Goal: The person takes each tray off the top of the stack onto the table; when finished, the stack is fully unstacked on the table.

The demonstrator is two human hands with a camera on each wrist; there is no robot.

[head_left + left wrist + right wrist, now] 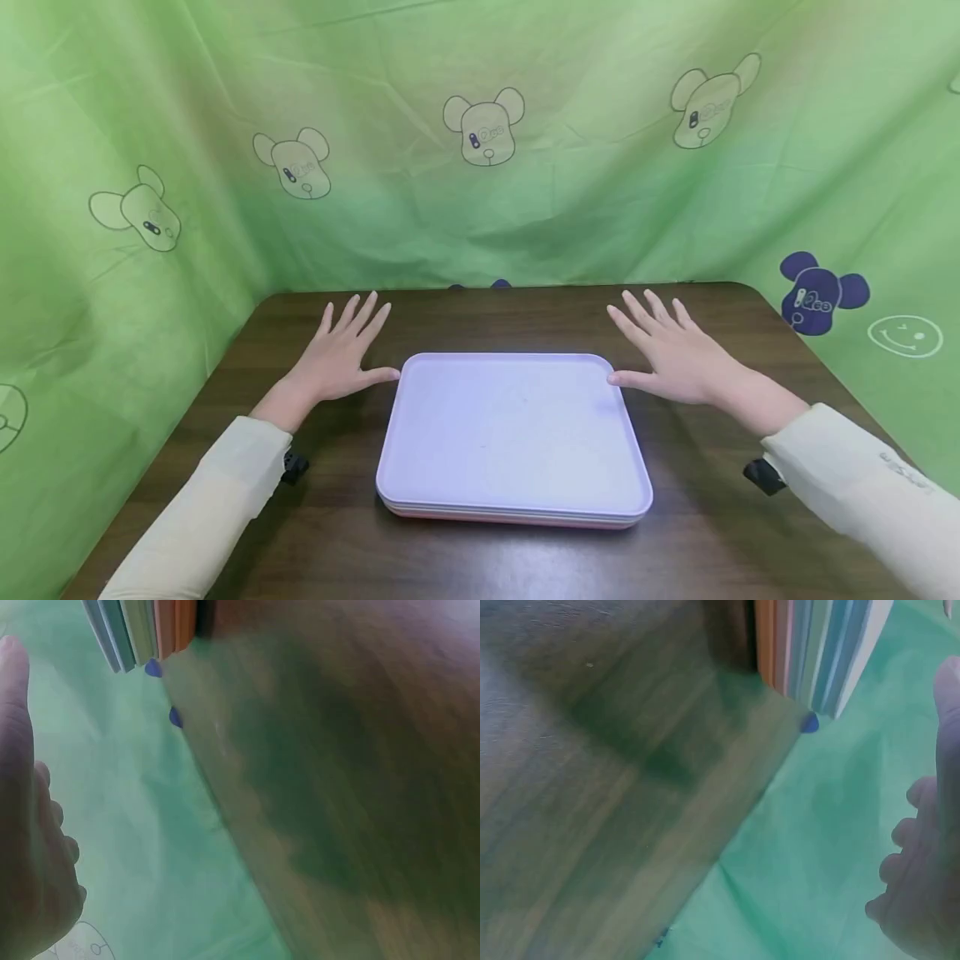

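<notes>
A stack of rectangular trays (pixel 513 433) lies on the dark wooden table, a pale lilac one on top. Edges in blue, green, pink and orange show in the left wrist view on the stacked trays (pixel 142 630), and in the right wrist view on the same trays (pixel 817 652). My left hand (pixel 341 354) is spread with straight fingers left of the stack, its thumb tip by the far left corner. Opposite it, my right hand (pixel 671 354) is spread too, thumb tip by the far right corner. Whether either thumb touches a tray I cannot tell. Neither hand holds anything.
Beneath the stack is the brown wooden table (pixel 517 567), its far corners rounded. A green cloth (pixel 480 225) printed with cartoon bear heads hangs behind it and along both sides. Dark wrist devices sit under both cream sleeves (pixel 217 492).
</notes>
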